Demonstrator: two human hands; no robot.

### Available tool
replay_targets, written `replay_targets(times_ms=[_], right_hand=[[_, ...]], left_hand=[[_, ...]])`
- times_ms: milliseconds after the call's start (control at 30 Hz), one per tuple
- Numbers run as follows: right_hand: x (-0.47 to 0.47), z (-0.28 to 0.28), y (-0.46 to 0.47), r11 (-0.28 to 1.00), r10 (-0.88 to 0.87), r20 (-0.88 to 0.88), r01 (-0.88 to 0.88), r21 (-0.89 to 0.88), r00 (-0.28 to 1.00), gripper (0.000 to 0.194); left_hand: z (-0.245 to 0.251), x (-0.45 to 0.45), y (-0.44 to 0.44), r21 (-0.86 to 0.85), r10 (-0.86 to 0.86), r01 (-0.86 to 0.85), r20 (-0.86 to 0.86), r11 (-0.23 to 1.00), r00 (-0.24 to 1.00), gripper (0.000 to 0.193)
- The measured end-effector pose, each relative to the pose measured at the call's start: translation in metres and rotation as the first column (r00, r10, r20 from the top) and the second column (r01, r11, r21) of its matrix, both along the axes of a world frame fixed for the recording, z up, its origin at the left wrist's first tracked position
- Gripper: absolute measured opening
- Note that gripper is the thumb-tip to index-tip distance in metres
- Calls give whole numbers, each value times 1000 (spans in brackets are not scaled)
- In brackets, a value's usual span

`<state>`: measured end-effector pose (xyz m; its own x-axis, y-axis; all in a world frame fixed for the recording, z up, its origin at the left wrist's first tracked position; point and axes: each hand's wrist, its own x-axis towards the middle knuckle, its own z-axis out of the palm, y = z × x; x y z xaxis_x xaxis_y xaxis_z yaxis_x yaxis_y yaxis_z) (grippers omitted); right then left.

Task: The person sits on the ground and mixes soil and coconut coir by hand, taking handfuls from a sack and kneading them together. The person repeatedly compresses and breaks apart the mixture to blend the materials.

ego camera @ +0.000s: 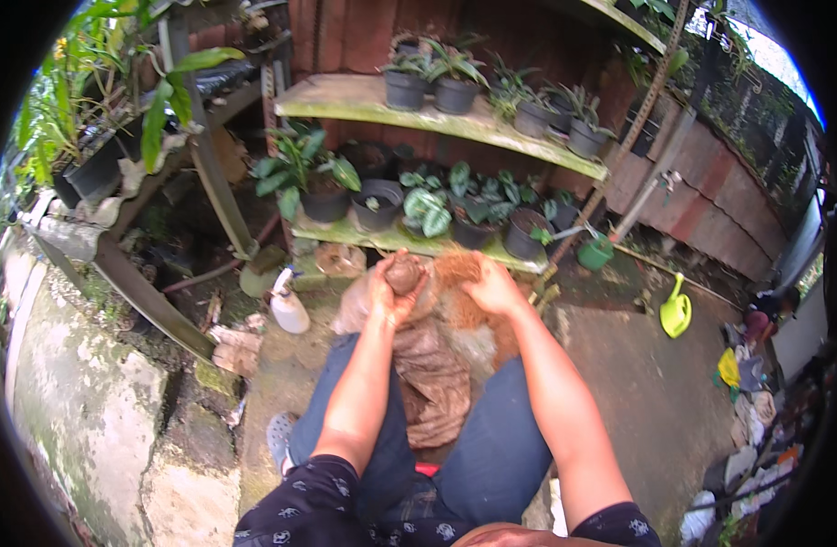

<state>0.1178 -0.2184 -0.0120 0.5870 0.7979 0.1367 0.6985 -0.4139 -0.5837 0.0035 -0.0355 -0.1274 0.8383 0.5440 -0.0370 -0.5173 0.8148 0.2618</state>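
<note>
My left hand [390, 301] cups a round ball of brown soil [403, 273], held up in front of me. At about the same height, my right hand [495, 286] grips a tuft of orange-brown coconut fibre [459, 265]. More loose fibre [465, 311] lies beneath that hand. A translucent plastic bag [353, 309] sits behind and below my left hand, partly covered by it. Between my knees spreads a crumpled brown sack [432, 383]; what it contains cannot be seen.
A white spray bottle [290, 309] stands at left. Ahead, a lower shelf [364, 236] and an upper shelf [350, 96] carry several potted plants. Rightward are a green pot [595, 253], a yellow-green watering can [675, 311], a person [767, 318] and piled clutter [747, 472].
</note>
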Motion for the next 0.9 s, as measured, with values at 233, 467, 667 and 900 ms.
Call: replay_targets(times_ms=[233, 467, 667, 900], right_hand=[[-19, 2, 2, 1000, 5, -5, -5, 22, 1000, 74], [-10, -4, -3, 996, -47, 37, 50, -79, 998, 72], [-12, -5, -3, 991, -10, 17, 12, -134, 1000, 66], [-19, -6, 5, 983, 138, 15, -135, -128, 990, 81]], left_hand=[[2, -13, 8, -245, 37, 21, 229, 969, 973, 45], [0, -9, 10, -91, 82, -66, 188, 994, 979, 63], [-10, -5, 5, -220, -39, 84, 204, 972, 978, 41], [-32, 4, 9, -69, -53, 68, 197, 995, 979, 37]])
